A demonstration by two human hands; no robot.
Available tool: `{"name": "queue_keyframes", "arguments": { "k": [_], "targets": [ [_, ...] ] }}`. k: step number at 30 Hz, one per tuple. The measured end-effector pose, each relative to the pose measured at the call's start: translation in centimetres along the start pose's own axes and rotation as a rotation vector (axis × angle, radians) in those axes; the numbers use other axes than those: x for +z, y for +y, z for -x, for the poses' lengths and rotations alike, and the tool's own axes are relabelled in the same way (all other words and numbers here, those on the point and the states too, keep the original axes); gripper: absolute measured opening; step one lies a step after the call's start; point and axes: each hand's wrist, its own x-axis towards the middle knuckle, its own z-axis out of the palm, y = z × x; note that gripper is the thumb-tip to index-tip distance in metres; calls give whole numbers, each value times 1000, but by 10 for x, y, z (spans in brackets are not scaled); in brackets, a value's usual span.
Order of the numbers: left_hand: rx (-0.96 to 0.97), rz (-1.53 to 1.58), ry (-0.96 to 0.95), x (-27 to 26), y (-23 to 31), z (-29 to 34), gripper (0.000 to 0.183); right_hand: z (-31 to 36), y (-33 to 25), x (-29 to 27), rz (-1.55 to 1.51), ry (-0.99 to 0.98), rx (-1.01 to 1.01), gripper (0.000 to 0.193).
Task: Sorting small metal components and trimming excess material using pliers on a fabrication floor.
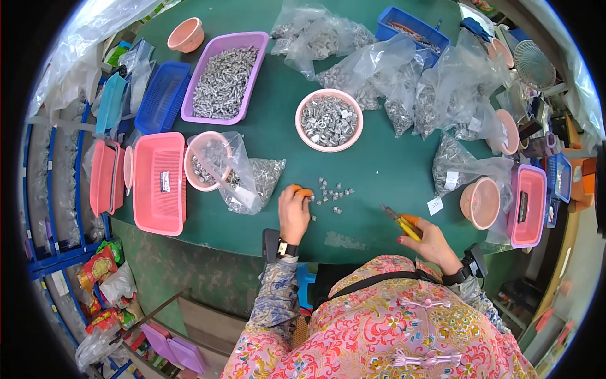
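My left hand is over the green table, fingers drawn together in a pinch, with orange covers on the fingertips. A bit of grey metal shows at those tips, too small to make out. Just right of it lies a loose scatter of small silver metal parts. My right hand grips yellow-handled pliers, their dark jaws pointing up and left toward the scatter. An orange cover shows on a finger of this hand too. Beyond the loose parts stands a pink bowl full of silver metal pieces.
A purple tray of metal parts stands far left, near a blue basket. Closer are a pink basket and a bagged bowl. Plastic bags of parts crowd the far right, above an empty pink bowl.
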Motion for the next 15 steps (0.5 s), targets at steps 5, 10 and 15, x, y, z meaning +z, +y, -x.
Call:
{"name": "queue_keyframes", "arguments": {
  "k": [5,10,15],
  "targets": [
    [-43,28,148,-26,0,29,21,0,5,-1,-41,-5,-10,58],
    [-411,75,67,-33,10,64,20,-2,2,3,-4,-50,-21,59],
    [-84,142,35,5,38,61,18,-5,-1,5,28,-78,-9,59]
  ]
}}
